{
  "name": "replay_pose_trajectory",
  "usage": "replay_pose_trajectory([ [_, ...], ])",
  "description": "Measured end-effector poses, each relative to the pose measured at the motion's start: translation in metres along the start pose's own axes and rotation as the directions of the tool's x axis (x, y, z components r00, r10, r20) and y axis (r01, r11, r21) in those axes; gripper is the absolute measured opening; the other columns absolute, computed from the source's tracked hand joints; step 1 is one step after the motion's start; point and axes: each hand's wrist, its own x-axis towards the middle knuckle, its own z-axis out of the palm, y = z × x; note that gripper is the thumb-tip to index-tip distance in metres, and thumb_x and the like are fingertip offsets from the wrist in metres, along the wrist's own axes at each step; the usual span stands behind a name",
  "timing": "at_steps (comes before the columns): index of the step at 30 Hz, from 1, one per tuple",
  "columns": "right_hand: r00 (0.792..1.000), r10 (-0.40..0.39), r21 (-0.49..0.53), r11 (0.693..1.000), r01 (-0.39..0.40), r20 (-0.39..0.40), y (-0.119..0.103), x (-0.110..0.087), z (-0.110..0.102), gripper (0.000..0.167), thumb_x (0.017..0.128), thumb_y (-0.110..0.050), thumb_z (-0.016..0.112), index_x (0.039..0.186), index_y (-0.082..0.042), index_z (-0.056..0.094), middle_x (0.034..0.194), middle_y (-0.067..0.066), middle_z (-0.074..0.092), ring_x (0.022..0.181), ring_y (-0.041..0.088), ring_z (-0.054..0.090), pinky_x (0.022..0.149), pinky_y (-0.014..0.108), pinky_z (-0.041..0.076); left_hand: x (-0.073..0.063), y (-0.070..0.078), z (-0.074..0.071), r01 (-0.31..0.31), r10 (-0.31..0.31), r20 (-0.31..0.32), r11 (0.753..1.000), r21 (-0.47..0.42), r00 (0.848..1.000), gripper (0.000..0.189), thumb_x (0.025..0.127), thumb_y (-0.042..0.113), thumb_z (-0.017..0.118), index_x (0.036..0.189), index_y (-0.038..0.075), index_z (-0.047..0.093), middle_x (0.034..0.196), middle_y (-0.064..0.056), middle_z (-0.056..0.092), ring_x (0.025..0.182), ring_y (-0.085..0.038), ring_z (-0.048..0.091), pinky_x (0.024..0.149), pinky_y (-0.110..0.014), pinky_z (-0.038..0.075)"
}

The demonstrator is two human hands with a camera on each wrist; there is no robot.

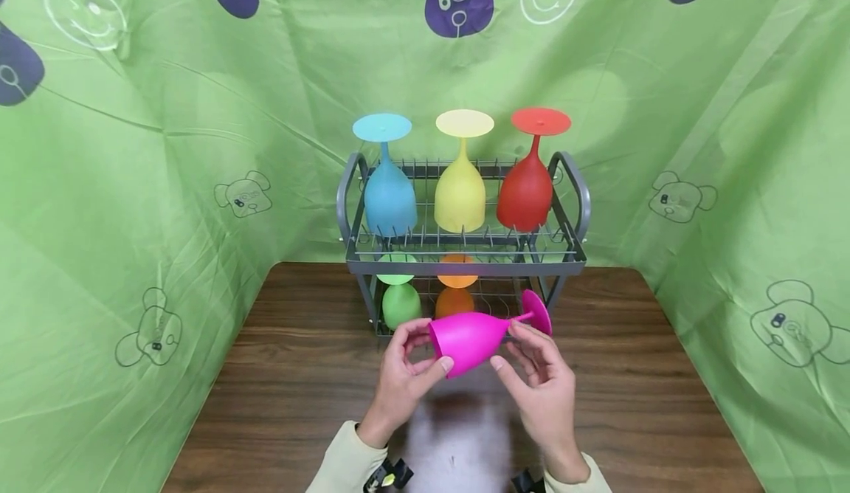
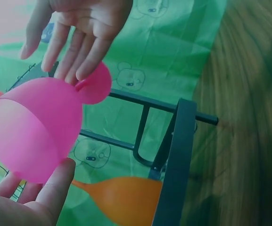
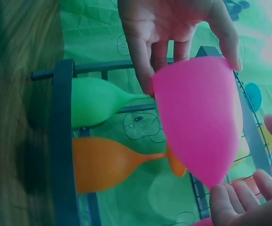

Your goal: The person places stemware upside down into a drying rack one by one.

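A pink plastic goblet (image 1: 468, 339) lies on its side in the air before the rack, mouth to the left and foot to the right. At the rim, my left hand (image 1: 406, 371) pinches it between thumb and fingers. The fingertips of my right hand (image 1: 546, 390) are at the stem, just below the foot, while its thumb stands apart from the bowl. In the right wrist view the right fingers (image 3: 239, 193) are loosely extended at the narrow end of the bowl. The left wrist view shows the goblet's open mouth (image 2: 18, 127).
A grey two-tier dish rack (image 1: 465, 267) stands at the back of the wooden table (image 1: 285, 382). Upside down on top are blue (image 1: 390, 201), yellow (image 1: 460, 198) and red (image 1: 524, 194) goblets. Green (image 1: 401, 305) and orange (image 1: 454, 302) ones stand below. Green cloth (image 1: 133, 205) surrounds the table.
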Motion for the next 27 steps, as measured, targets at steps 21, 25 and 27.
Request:
replay_pose_trajectory([
  [21, 0.951, 0.288, 0.467, 0.829, -0.307, 0.115, 0.016, 0.002, 0.0, 0.035, 0.099, 0.013, 0.057, 0.131, -0.002, 0.062, 0.112, 0.004, 0.07, 0.1, 0.012, 0.071, 0.088, 0.025, 0.063, -0.008, -0.009, 0.021, -0.03, 0.041, 0.084, 0.99, -0.137, 0.996, 0.052, 0.098, 0.005, 0.064, 0.144, -0.002, 0.041, 0.137, -0.015, 0.053, 0.12, -0.022, 0.06, 0.092, -0.028, 0.06],
  [25, 0.943, 0.311, 0.448, 0.831, -0.329, 0.114, 0.015, 0.004, -0.001, 0.036, 0.099, 0.012, 0.058, 0.132, -0.001, 0.061, 0.113, 0.004, 0.069, 0.101, 0.012, 0.071, 0.089, 0.026, 0.063, -0.007, -0.01, 0.021, -0.039, 0.051, 0.083, 0.99, -0.137, 0.995, 0.052, 0.099, 0.006, 0.064, 0.145, 0.0, 0.041, 0.137, -0.013, 0.054, 0.12, -0.02, 0.061, 0.093, -0.029, 0.06],
  [27, 0.941, 0.32, 0.441, 0.833, -0.335, 0.11, 0.015, 0.004, -0.001, 0.036, 0.099, 0.012, 0.058, 0.132, -0.001, 0.061, 0.113, 0.004, 0.069, 0.101, 0.012, 0.071, 0.09, 0.027, 0.063, -0.007, -0.011, 0.021, -0.038, 0.05, 0.087, 0.99, -0.135, 0.995, 0.052, 0.099, 0.007, 0.064, 0.145, 0.0, 0.041, 0.137, -0.013, 0.054, 0.121, -0.02, 0.061, 0.094, -0.029, 0.06],
])
